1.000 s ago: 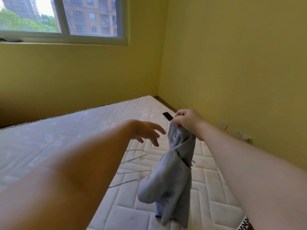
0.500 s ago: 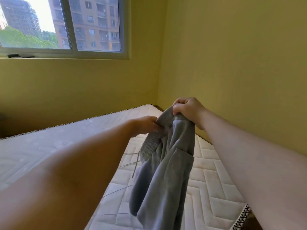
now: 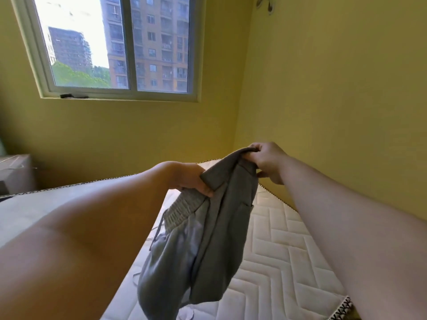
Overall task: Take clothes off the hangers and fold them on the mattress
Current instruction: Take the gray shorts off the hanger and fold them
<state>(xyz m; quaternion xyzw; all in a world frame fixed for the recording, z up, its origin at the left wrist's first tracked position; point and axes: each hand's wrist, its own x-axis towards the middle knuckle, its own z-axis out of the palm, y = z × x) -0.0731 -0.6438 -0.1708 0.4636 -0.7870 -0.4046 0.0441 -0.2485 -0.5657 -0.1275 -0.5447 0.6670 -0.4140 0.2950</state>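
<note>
Both of your hands are on the grey garment (image 3: pixel 208 245), and it is up in the air, not on the mattress (image 3: pixel 284 257). Your right hand (image 3: pixel 269 161) has its fingers curled over a bunched top edge. Your left hand (image 3: pixel 191 179), at about 8 o'clock from the right and close beside it, pinches a fold of the same cloth between thumb and fingers.

From those two grips the garment hangs toward 6 o'clock, so its long axis runs roughly from 1 o'clock down to 7 o'clock. The ribbed waistband (image 3: pixel 182 210) sits just under your left hand, with a drawstring (image 3: pixel 157 234) trailing below it. The lower end is doubled up in a loose bundle above the mattress; whether it touches the quilting, I cannot tell.

No hanger is in the cloth as far as you can see here, so the step in hand looks like opening it out for folding. The grips are too close together to spread it. Your left hand is nearer the waistband, so it would likely be the one to slide outward toward 9 o'clock, with the open mattress lying at 5 o'clock for laying it flat.
</note>
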